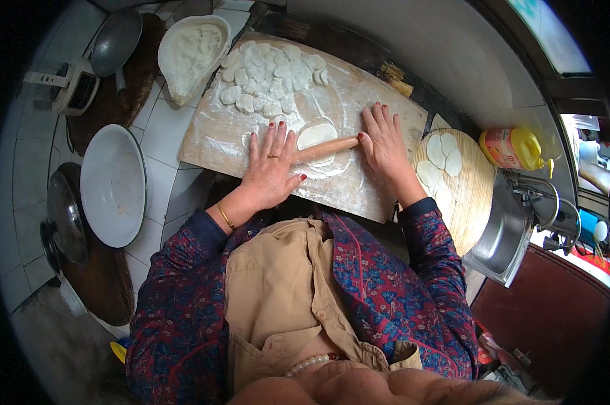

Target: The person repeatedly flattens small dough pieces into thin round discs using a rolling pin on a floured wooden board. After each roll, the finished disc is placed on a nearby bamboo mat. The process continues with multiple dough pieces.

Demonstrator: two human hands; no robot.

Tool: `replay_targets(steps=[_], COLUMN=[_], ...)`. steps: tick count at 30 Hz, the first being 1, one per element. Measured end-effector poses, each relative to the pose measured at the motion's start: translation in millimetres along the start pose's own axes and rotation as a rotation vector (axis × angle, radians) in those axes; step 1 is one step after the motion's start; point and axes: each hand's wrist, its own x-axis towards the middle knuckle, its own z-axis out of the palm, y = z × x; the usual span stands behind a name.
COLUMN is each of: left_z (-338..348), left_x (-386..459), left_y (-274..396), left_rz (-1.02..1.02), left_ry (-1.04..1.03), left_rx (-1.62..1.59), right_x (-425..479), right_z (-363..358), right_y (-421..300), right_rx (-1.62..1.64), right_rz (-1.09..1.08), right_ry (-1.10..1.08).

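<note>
A wooden rolling pin [325,149] lies slantwise across a flat dough wrapper [316,134] on a floured wooden board [330,195]. My left hand [270,169] rests over the pin's left end, fingers stretched forward. At its right end, my right hand [386,144] has the thumb against the pin and the other fingers extended on the board; the palm hides any further part of the pin. Many small floured dough discs [274,76] crowd the board's far left. Several rolled wrappers [444,152] lie on a round wooden board [469,202] to the right.
A bowl of flour [193,45] stands at the far left, near a metal ladle [116,43] and a kitchen scale [80,88]. Closer is a white enamel basin [113,186] beside a pot lid [67,215]. A yellow oil jug [512,147] and steel sink [502,238] are right.
</note>
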Motion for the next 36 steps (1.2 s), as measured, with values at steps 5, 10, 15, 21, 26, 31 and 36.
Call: replay_targets(steps=[5,10,15,21,26,31,36], left_z=[1,2,9,0,7,10,3], left_x=[57,43,6,49,-8,33,9], left_y=[-51,-21,-7,-35,6,-31,-6], left_rz=[-0.174,-0.144,0.015,-0.224,0.002,-0.106,-0.035], left_ry=[0.252,0.142,0.112,0.235,0.042,0.274,0.149], left_rx=[0.02,0.033,-0.061,0.02,-0.102,-0.092,-0.054], right_x=[48,19,-2,34,-13,22,-14], right_z=[12,12,-6,10,1,-4,-2], right_y=[0,9,-6,-6,-12,-20,-19], right_rx=[-0.019,0.03,-0.034,-0.036,-0.022,-0.035,0.025], right_rz=[-0.014,-0.003,0.004,0.001,0.0,0.028,-0.009], right_ry=[0.125,0.034,0.009,0.041,0.012,-0.006,0.039])
